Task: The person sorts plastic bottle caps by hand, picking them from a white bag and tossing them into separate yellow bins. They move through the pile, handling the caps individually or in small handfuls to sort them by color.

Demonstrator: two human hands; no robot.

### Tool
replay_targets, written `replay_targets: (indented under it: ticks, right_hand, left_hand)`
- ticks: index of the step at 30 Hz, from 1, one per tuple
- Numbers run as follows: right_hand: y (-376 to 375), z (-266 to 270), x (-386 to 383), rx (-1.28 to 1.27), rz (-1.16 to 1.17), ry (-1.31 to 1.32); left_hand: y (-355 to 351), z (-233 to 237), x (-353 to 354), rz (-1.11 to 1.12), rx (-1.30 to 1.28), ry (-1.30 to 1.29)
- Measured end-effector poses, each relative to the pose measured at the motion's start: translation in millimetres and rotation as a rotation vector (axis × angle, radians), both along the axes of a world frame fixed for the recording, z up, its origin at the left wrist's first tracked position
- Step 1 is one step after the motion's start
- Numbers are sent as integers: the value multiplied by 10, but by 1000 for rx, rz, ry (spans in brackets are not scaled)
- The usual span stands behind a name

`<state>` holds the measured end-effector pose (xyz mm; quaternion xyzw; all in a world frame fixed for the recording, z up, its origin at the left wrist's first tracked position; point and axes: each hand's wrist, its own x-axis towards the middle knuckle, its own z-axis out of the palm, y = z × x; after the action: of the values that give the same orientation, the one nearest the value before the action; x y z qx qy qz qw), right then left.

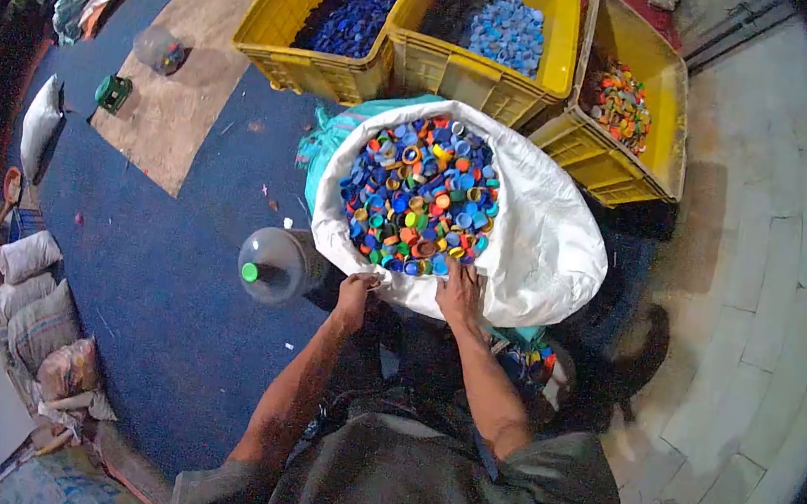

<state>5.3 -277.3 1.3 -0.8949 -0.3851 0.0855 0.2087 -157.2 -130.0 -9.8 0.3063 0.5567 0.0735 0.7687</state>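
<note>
A wide white sack [551, 240] lies in front of me with its mouth rolled back. Inside is a heap of plastic bottle caps [421, 194], mostly blue, with orange, green, red and white ones among them. At the near edge of the mouth, my left hand [355, 299] is closed on the sack's rim. My right hand [460, 295] is closed over the same rim, farther right, its fingertips against the nearest caps. What lies under those fingertips is hidden. Teal sacking [321, 146] shows behind the white sack's left side.
Yellow crates stand beyond the sack: one with dark blue caps [352, 16], one with light blue caps [506, 33], one with orange mixed caps [621, 102]. A clear jug with a green cap [281, 267] lies left. Stuffed sacks [43, 319] line the left side.
</note>
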Motion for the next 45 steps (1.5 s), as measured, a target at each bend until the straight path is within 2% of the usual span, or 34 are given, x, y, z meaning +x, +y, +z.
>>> replay_targets:
  ticks: [2,5,9,13,20,26,31,35,37,38,39,41,43,44,45]
  right_hand:
    - [40,4,39,14,40,32]
    - [87,50,2,-8,8,51]
    - [122,18,13,10,15,23]
    - [168,8,11,18,-15,-21]
    - [222,-66,-17,4,-75,-68]
    - [186,-195,22,123,-105,123]
    - [110,-210,105,325,-230,351]
    - [-48,-28,277,495,-428,658]
    - [-149,141,358,760,-484,1072]
    - [-216,326,402,845,-541,1310]
    - [-287,454,450,926,-594,1550]
    - [-470,467,524,1009,-548,1668]
    - [-578,464,539,1138,-565,1790]
    - [-614,514,530,1139,-699,1781]
    - [-655,488,533,1132,-713,1783]
  left_hand:
    - [-65,-71,-48,-37,55,22]
    - [-197,-34,-11,70,45,-16]
    - [-264,121,68,17,80,-9]
    - [-346,104,196,121,78,45]
    - [-392,145,219,41,34,32]
    - [-459,105,342,-70,95,78]
    - [-550,34,474,18,79,-40]
    - [-567,87,666,-55,241,47]
    - [-608,13,800,-56,355,146]
    - [-676,-424,804,141,336,-128]
    - [-674,-311,863,41,421,3]
    - [-636,75,987,-161,586,268]
    - [-675,-134,1030,-112,637,217]
    - [-690,-173,1074,-93,663,212]
    - [-695,-139,1119,-75,690,207]
